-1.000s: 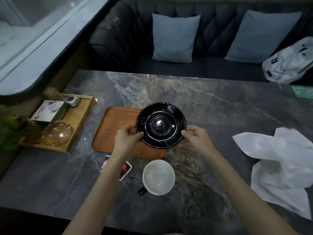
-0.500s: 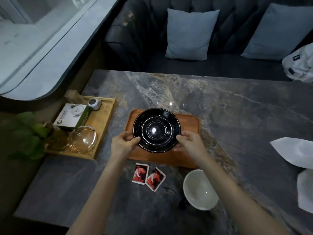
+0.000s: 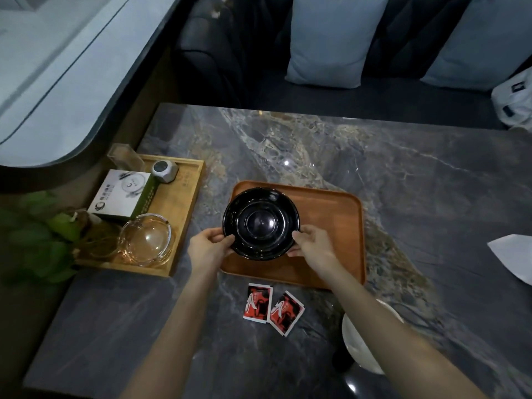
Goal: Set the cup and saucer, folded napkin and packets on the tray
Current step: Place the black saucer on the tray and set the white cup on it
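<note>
Both hands hold the black saucer (image 3: 261,224) by its near rim: the left hand (image 3: 207,246) pinches the left edge, thumb on top, and the right hand (image 3: 312,242) pinches the right edge likewise, each grip closed on the rim. The saucer sits over the left part of the orange tray (image 3: 331,240); whether it touches the tray cannot be told. Two red packets (image 3: 272,308) lie side by side on the counter (image 3: 403,174), just in front of the tray. The white cup (image 3: 362,341) stands on the counter near the right forearm, partly hidden by it. A corner of the white napkin (image 3: 514,257) shows at the right edge, well apart from the tray
</note>
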{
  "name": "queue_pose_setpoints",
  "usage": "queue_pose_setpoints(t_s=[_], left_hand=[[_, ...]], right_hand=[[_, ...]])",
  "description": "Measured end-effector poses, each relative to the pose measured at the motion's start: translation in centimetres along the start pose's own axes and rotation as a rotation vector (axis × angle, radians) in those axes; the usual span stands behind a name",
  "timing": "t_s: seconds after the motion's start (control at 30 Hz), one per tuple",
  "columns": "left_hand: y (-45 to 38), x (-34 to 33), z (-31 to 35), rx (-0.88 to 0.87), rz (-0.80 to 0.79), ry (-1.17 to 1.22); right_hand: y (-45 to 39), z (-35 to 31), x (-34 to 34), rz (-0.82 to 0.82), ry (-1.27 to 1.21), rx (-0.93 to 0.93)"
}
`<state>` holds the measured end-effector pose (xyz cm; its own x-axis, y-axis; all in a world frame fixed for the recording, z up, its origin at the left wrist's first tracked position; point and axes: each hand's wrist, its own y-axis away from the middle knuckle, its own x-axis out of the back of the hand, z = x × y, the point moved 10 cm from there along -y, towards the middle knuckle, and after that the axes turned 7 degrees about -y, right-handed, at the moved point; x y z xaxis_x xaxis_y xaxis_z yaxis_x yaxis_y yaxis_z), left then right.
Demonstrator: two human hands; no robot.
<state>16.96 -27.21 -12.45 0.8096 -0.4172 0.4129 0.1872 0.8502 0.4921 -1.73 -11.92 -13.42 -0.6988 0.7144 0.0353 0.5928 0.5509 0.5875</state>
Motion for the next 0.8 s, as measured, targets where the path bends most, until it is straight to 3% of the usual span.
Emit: queue_pose_setpoints(t_s=[0.8], left_hand=[[-2.0,-0.3,-0.8,-0.034,0.063,-0.174]], right_hand=[[-1.8,1.6,-0.2,0.055,-0.051,0.046]])
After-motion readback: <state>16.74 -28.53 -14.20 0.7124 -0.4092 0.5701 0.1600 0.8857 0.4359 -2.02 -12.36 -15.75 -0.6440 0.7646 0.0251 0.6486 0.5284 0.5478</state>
